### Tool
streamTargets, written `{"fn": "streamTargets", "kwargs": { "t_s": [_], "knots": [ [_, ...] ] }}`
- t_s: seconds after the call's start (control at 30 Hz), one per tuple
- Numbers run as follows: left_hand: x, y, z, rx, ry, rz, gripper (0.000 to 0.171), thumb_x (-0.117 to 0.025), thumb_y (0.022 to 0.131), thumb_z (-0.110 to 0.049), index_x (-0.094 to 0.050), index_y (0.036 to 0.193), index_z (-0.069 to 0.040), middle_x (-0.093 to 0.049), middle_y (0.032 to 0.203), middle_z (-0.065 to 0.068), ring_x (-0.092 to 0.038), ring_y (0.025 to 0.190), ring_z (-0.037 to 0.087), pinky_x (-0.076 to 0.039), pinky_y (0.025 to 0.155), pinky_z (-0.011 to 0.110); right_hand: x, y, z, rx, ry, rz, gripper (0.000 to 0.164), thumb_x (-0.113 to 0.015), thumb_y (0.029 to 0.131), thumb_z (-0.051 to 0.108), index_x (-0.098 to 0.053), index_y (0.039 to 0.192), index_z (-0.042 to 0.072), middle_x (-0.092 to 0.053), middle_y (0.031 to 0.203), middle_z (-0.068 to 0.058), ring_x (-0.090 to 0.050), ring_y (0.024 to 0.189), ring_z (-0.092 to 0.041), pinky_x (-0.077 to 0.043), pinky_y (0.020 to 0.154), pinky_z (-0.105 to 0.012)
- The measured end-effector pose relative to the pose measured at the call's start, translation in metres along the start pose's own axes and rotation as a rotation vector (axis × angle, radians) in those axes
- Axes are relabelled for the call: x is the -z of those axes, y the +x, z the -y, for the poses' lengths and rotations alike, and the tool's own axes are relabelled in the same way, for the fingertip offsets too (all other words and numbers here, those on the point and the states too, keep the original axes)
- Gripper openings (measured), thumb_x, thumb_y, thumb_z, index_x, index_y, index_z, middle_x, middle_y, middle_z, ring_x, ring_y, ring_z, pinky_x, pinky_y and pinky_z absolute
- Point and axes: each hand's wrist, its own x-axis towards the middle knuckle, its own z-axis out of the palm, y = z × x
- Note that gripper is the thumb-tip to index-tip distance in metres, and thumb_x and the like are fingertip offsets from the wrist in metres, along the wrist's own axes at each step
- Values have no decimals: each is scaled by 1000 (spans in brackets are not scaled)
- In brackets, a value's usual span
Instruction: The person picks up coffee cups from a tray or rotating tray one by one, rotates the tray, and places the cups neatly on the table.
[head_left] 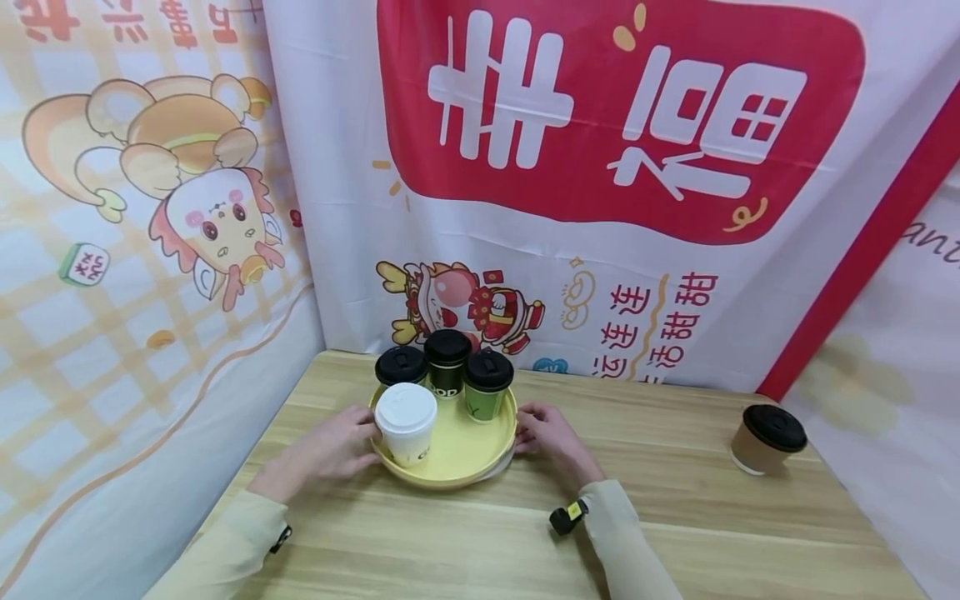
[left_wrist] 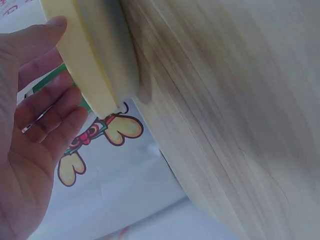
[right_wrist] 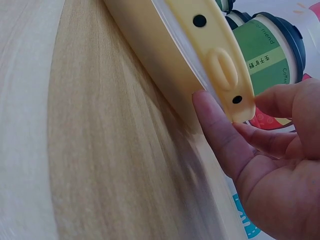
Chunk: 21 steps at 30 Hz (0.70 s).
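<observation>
A round yellow tray (head_left: 459,454) carries several lidded paper cups, one white cup (head_left: 406,425) at its front left, a green cup (head_left: 486,392) at its right and a dark cup (head_left: 447,367) at the back. My left hand (head_left: 347,442) holds the tray's left edge; in the left wrist view its thumb lies on the outer wall and the fingers reach around the side. At the opposite edge my right hand (head_left: 547,433) pinches the rim, beside two black dots and a raised oval (right_wrist: 222,68). A pale round base (head_left: 498,467) shows partly beneath the tray.
A brown cup with a black lid (head_left: 767,437) stands apart on the right of the wooden table (head_left: 450,542). Printed cloths hang behind the table (head_left: 600,250) and along its left side (head_left: 150,333).
</observation>
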Motion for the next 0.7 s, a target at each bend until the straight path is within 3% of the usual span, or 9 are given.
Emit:
{"fn": "streamTargets", "kwargs": {
  "t_s": [0.2,0.4,0.57,0.7],
  "knots": [
    [3,-2,2,3,24,-5,27,-78,71,-32,-66,88,-15,-61,101,6,-57,93,22,-50,82,38,1,-1,2,-3,3,3,32,-48,95,15,-49,118,-8,-62,86,-15,-63,70,-23,-53,75,-49],
    [12,-4,-11,-13,65,-4,21,-76,73,-30,-65,86,-18,-60,90,0,-56,81,16,-50,71,34,1,0,1,-2,-2,10,34,-48,96,15,-47,120,-9,-61,89,-17,-63,70,-22,-54,75,-48],
    [20,-1,-30,-15,-105,3,9,-72,78,-25,-63,77,-24,-56,76,-14,-52,68,1,-47,60,20,1,0,0,5,-10,11,36,-48,96,16,-47,120,-10,-61,90,-20,-64,70,-23,-53,74,-48],
    [18,4,-46,-71,-233,-90,9,-71,80,-21,-63,79,-24,-56,77,-18,-50,67,-4,-43,61,10,1,-2,3,9,-13,28,38,-48,96,16,-44,122,-12,-60,93,-24,-64,72,-24,-52,77,-51]
  ]
}}
